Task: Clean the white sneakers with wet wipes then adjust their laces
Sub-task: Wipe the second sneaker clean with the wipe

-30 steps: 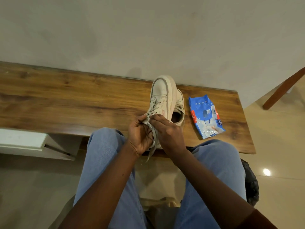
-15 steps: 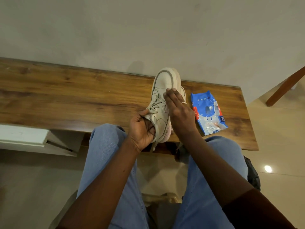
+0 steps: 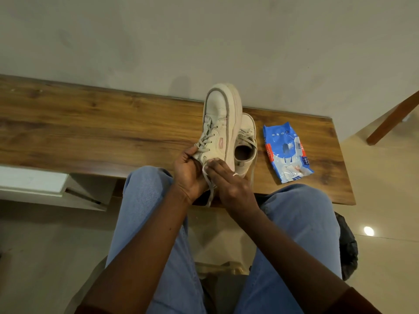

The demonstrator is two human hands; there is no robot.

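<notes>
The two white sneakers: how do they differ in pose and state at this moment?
The held sneaker is turned on its side, with its sole to the right. The second sneaker stands upright on the table.
The left hand grips the held sneaker and the right hand touches it. No hand grips the second sneaker.
The held sneaker shows its side, while the second sneaker shows its open mouth.
Both are white and laced, with toes pointing away.
</notes>
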